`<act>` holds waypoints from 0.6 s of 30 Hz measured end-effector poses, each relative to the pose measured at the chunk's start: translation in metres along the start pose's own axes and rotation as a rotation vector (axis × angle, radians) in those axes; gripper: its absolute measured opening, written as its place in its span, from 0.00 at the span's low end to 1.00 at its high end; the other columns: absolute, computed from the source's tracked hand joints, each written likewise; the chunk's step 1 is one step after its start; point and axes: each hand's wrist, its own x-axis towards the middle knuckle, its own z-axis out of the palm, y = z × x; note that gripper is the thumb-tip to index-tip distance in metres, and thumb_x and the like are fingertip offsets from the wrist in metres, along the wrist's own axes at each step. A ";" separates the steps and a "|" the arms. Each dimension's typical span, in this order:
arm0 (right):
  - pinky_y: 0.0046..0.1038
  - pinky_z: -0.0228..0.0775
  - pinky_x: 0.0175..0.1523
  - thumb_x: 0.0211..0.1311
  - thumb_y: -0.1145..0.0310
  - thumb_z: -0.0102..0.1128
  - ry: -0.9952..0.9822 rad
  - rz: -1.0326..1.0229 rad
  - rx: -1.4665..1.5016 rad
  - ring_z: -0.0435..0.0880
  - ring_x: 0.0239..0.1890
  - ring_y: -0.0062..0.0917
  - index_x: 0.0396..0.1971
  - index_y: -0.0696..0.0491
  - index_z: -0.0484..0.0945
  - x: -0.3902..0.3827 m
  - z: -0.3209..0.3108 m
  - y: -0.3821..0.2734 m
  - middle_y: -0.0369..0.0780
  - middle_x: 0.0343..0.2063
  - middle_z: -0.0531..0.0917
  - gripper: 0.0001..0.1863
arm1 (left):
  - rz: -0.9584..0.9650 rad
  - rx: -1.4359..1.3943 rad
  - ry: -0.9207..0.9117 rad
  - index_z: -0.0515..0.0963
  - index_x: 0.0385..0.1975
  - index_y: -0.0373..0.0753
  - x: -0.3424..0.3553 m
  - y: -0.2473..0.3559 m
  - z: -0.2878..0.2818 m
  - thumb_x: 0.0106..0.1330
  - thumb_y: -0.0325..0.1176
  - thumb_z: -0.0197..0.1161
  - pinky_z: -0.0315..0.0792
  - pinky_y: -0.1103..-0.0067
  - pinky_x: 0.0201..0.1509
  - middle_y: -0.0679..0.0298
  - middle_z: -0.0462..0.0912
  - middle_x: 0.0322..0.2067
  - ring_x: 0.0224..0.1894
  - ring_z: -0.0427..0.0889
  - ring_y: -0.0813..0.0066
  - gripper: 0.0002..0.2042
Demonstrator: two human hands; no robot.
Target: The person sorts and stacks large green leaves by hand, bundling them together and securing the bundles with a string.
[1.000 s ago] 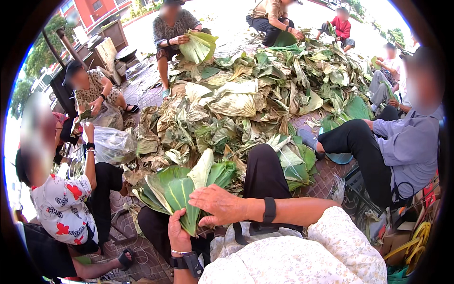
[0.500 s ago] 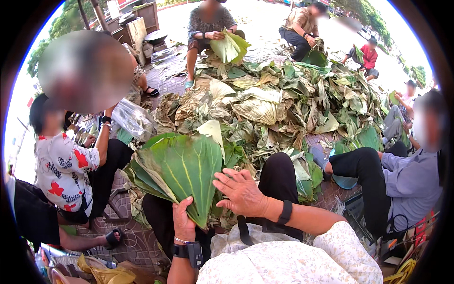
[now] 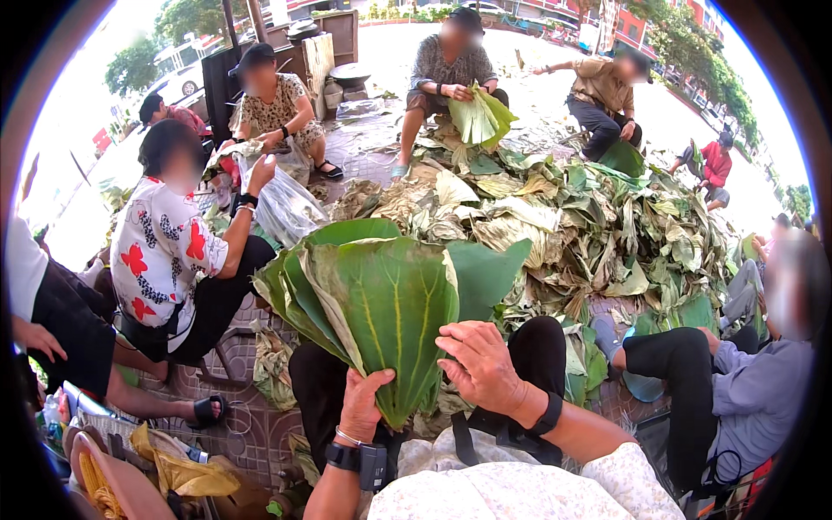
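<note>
A stack of folded green lotus leaves (image 3: 394, 308) stands fanned upward over my lap, its pointed end low. My left hand (image 3: 362, 403) is closed round that lower end, the thumb pressed on the front leaf. Along the stack's right edge, my right hand (image 3: 487, 364) has its fingers apart and slightly bent, the fingertips by the leaf edge; whether they touch it is hard to see. Behind the stack, a smooth darker green leaf (image 3: 492, 276) sticks out to the right. Dry, brownish edging shows on the front leaf.
A large heap of dry and green leaves (image 3: 555, 234) lies ahead. Several people sit round it; one holds a pale green leaf (image 3: 481, 120). At my left a person in a patterned shirt (image 3: 178, 247) sits close by a clear plastic bag (image 3: 290, 204). A yellow bag (image 3: 186, 468) lies lower left.
My view has swung left and up. A darker leaf now shows at the stack's right, where a pale leaf tip stood before. My right fingers are more bent; my left hand keeps its hold.
</note>
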 end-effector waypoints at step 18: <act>0.35 0.57 0.51 0.40 0.71 0.64 0.047 -0.045 -0.065 0.69 0.48 0.38 0.50 0.56 0.65 0.075 -0.052 0.011 0.45 0.46 0.71 0.32 | 0.159 0.354 -0.104 0.76 0.37 0.32 -0.003 0.015 0.009 0.49 0.18 0.59 0.71 0.81 0.38 0.65 0.81 0.32 0.33 0.77 0.80 0.13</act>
